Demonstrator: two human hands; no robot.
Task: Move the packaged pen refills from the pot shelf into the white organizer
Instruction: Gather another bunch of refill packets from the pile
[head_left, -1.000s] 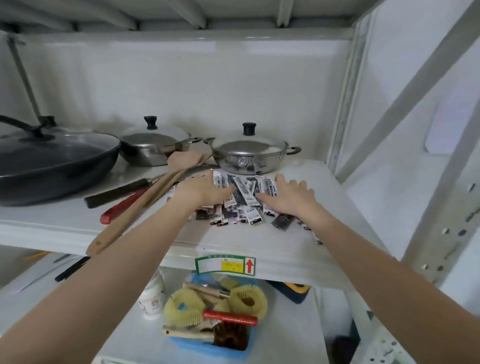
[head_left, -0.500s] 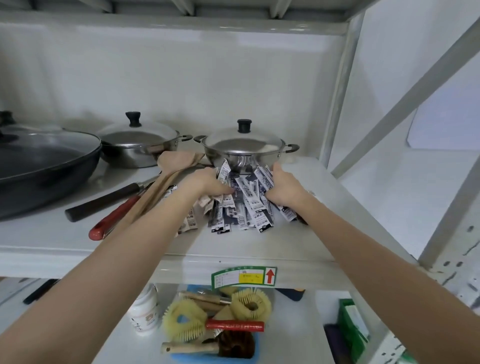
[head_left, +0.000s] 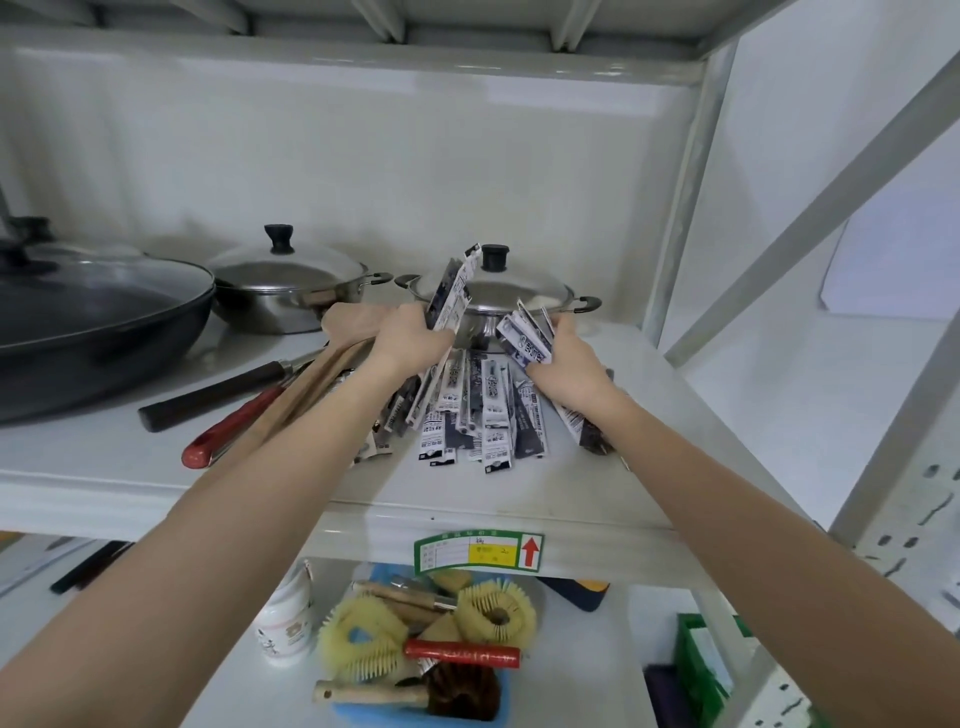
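A heap of packaged pen refills (head_left: 483, 410), narrow black-and-white sleeves, lies on the pot shelf (head_left: 519, 493) in front of a steel pot. My left hand (head_left: 410, 340) is closed round a bundle of them whose tops stick up over the pot lid. My right hand (head_left: 569, 358) grips another bundle at the right side of the heap. Several packs still lie flat between and below both hands. No white organizer is in view.
Two lidded steel pots (head_left: 498, 301) (head_left: 288, 291) and a black wok (head_left: 93, 322) stand at the back. Wooden spatulas (head_left: 311, 384) and a red-handled tool (head_left: 228, 428) lie left of the heap. A blue basket of brushes (head_left: 431, 649) sits on the lower shelf.
Both hands went from lying flat over the spread packs to closing on bundles and lifting their upper ends. The view has moved closer to the shelf.
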